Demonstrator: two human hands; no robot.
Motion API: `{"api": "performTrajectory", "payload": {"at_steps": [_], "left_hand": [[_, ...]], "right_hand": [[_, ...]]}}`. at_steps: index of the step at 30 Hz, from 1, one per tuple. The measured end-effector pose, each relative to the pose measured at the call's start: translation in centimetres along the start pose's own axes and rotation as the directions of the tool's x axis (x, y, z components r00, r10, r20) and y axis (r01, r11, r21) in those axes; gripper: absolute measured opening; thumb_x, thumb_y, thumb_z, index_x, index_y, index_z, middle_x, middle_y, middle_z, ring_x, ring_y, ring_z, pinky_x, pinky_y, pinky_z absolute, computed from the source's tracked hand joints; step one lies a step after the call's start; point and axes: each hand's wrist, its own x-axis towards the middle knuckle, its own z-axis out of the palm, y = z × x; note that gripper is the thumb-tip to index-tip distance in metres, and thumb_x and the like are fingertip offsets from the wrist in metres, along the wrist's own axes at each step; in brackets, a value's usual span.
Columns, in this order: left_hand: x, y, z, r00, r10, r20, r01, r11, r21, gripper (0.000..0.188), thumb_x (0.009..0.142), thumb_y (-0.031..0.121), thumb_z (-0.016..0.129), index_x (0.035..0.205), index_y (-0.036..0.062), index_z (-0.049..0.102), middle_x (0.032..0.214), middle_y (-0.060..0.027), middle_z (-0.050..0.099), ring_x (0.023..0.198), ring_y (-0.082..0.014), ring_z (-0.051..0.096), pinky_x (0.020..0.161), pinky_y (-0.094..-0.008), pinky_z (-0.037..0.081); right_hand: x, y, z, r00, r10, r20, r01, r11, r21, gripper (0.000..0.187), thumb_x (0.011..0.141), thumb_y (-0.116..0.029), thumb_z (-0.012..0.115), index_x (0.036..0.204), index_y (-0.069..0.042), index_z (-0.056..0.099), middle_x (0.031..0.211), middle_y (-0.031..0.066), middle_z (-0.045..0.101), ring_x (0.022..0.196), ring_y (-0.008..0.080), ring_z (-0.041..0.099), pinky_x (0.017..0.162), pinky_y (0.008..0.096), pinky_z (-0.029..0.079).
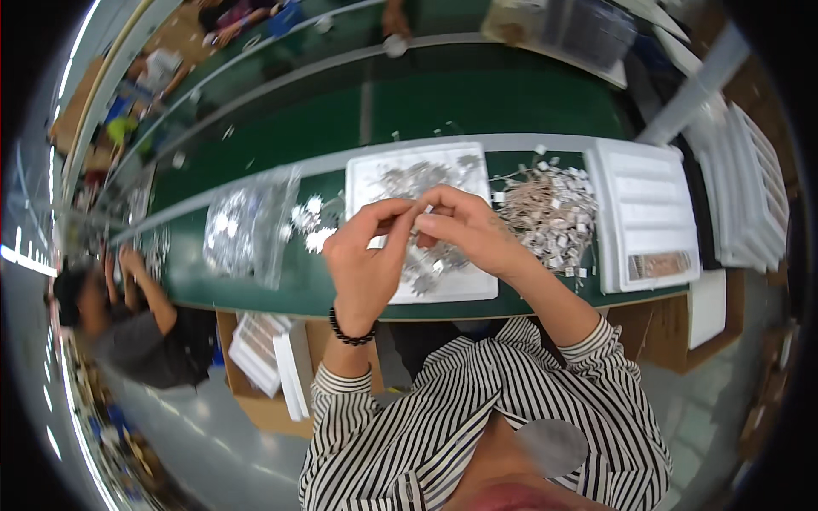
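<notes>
Above a white foam tray [362, 175], my left hand [365, 255] and my right hand [469, 234] meet at the fingertips. Both are closed in a pinch; a small white bit shows by the fingers, but what they hold is too hidden to name. Thin silvery metal pieces [417, 177] lie spread on the tray beneath. To the right is a heap of small white connector-like parts with brownish leads [550, 209]. A ribbed white foam tray [643, 200] beyond it carries a row of similar parts [660, 266]. Left of my hands sit loose shiny pieces [313, 217] and a clear plastic bag [234, 230] of silvery parts.
A metal rail crosses the green bench [298, 98] behind the trays. At right stand a slanted post [694, 89] and stacked white trays [745, 192]. A cardboard box [268, 413] with foam pieces is below the front edge. Another person [141, 341] works at left.
</notes>
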Motion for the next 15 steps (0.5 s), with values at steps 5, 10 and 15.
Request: {"api": "performTrajectory", "payload": {"at_steps": [5,10,15], "left_hand": [[6.9,0.6,1.9,0.996,-0.076,0.051,0.083,0.983,-0.161,0.011,0.085,-0.001,0.074,0.096,-0.0013,0.073,0.083,-0.0043,0.074,0.071,-0.0106,0.065,0.068,-0.0204,0.052],[14.7,-1.8,4.7,0.997,0.001,0.073,0.012,0.983,-0.185,0.012,0.09,0.002,0.07,0.1,-0.0042,0.07,0.083,-0.0082,0.073,0.074,-0.013,0.068,0.071,-0.0218,0.053],[20.0,-8.6,6.3,0.991,0.055,0.125,-0.07,0.99,0.125,0.018,0.089,0.009,0.072,0.103,-0.0022,0.071,0.087,-0.0075,0.073,0.076,-0.0184,0.068,0.072,-0.0289,0.053]], "right_hand": [[0.5,-2.7,-5.0,0.98,-0.198,-0.011,0.179,0.903,-0.39,0.03,0.088,-0.015,0.068,0.114,-0.001,0.062,0.097,0.0107,0.069,0.084,0.0149,0.061,0.079,0.0266,0.049],[2.0,-7.0,-8.3,0.786,-0.587,-0.196,0.312,0.649,-0.694,0.046,0.087,-0.016,0.067,0.128,0.0,0.056,0.104,0.01,0.07,0.084,0.0228,0.061,0.079,0.0334,0.051],[9.0,-18.6,-14.6,0.628,-0.702,-0.334,0.206,0.565,-0.799,0.051,0.087,-0.025,0.065,0.13,0.001,0.056,0.105,0.0153,0.07,0.085,0.0334,0.066,0.077,0.0414,0.053]]}}
